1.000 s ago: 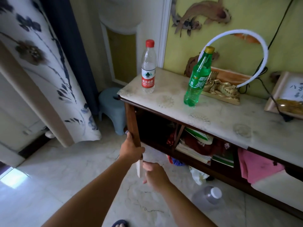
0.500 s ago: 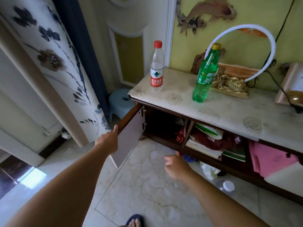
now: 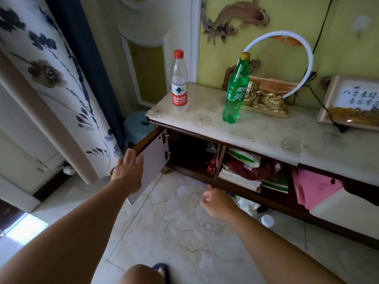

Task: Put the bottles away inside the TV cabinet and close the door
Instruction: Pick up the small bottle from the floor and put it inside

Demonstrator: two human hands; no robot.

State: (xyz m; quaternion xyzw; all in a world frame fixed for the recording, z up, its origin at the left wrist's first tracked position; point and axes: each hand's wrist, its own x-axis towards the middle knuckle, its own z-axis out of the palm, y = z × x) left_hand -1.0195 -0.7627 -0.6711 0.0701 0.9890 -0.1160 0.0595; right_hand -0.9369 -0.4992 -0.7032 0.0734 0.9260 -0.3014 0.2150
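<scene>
The cabinet door (image 3: 152, 158) stands swung wide open, and the compartment (image 3: 188, 154) just right of it is dark and mostly bare, so the way in is free. At that compartment's right edge a red bundle (image 3: 213, 166) and a slanted divider (image 3: 221, 160) narrow the room. Farther right of the door, the next bay is crammed with books (image 3: 238, 177) and cloth (no passage there). Below and right of the door, the floor (image 3: 174, 218) lies open between the hands.

Two upright bottles (image 3: 179, 83) (image 3: 235, 90) atop open-doored cabinet (image 3: 256, 130)
</scene>
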